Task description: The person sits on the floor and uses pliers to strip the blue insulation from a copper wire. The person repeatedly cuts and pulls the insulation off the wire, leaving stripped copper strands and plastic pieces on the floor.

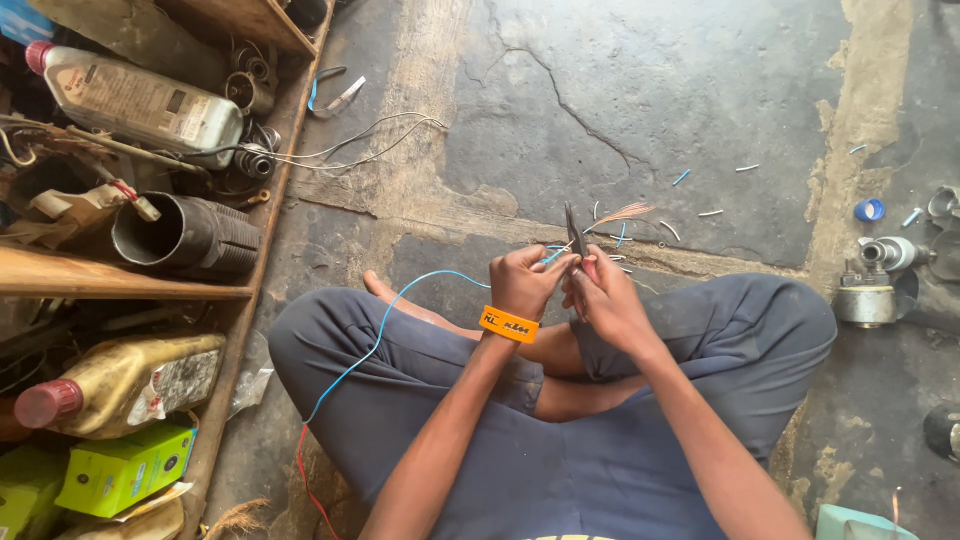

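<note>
Left hand (522, 283): I see it closed around the blue wire (420, 290), fingers curled and pinching it just short of its far end; an orange wristband (509, 325) sits on the wrist behind

Right hand (600, 300): clamped on the handle of a dark cutting tool (574, 232), which stands up and away from my knuckles toward the floor beyond

Which hand is nearer: both meet over my crossed legs, fingertips touching or nearly so; the left carries the wire, the right carries the tool

Wire from the grip: it trails off to the left of the left hand, arcs down across my left knee and drops toward the floor, where a red wire (305, 470) lies beside it

Wire's working end: it pokes out to the right of the left fingers, straight into the tool's reach; a fan of bare copper strands (625, 212) shows just beyond the tool tip, up and right of both hands

Long axis: near the grip I judge the wire to run roughly left to right, crossing the tool, which points away from me; I can't tell whether the blades are biting on the insulation

Around the grip: short blue and white insulation offcuts (682, 177) lie scattered on the concrete floor (650, 80) beyond the hands

Off to the left: pliers (335, 98) well apart, near a wooden shelf (120, 285)
</note>
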